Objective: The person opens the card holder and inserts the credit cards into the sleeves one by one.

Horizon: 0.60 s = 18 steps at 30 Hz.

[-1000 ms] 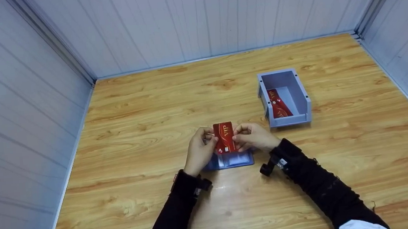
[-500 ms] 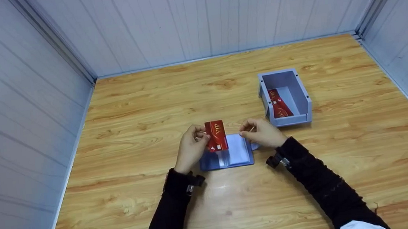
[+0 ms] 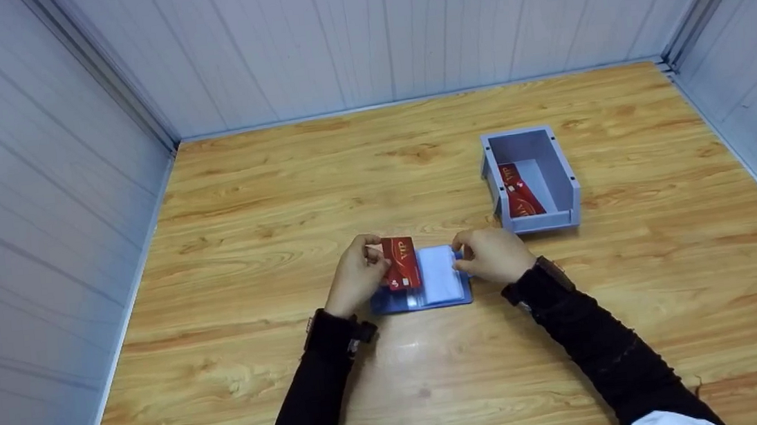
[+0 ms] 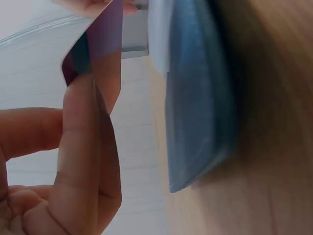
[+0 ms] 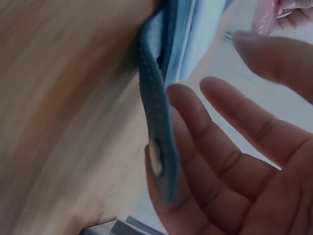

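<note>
A red VIP card (image 3: 402, 263) is pinched at its left edge by my left hand (image 3: 355, 277), tilted above the left half of an open blue card holder (image 3: 394, 302). In the left wrist view, thumb and finger grip the card's end (image 4: 105, 58) beside the raised holder cover (image 4: 193, 107). My right hand (image 3: 497, 256) is at the holder's right edge by the clear sleeves (image 3: 440, 276). In the right wrist view its thumb stands apart from the fingers, and the fingers (image 5: 215, 132) lie behind the snap strap (image 5: 159, 107).
A grey open bin (image 3: 538, 223) stands to the back right, with red cards (image 3: 518, 193) lying in it. Pale panel walls (image 3: 362, 40) enclose the wooden table (image 3: 266, 202) at the back and sides.
The right hand has let go of the card and shifted right to the holder's edge. The left hand has carried the card slightly left, uncovering the clear sleeves.
</note>
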Available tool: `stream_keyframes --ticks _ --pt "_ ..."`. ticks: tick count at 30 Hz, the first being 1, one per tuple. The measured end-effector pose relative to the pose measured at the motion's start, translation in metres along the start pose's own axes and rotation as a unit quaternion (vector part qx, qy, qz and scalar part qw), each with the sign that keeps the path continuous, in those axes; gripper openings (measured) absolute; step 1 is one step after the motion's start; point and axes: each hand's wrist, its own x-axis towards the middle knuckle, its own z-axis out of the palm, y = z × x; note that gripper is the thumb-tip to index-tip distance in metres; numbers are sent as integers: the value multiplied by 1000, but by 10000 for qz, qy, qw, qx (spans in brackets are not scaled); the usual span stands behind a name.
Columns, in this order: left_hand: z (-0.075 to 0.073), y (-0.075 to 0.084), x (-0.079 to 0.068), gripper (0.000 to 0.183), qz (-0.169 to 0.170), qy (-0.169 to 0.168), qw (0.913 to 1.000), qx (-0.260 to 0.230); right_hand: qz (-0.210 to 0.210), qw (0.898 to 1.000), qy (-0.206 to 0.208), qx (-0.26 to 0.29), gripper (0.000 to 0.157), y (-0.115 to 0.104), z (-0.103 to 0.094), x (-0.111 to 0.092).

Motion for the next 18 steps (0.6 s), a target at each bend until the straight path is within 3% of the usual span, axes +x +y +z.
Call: stream_keyframes --ticks 7,18 --pt "6 -2 -1 46 87 9 9981 605 61 9985 -127 -520 23 -2 6 0" --pt "8 -6 -1 40 186 -43 9910 1326 85 9988 -124 -466 22 -3 8 -1"
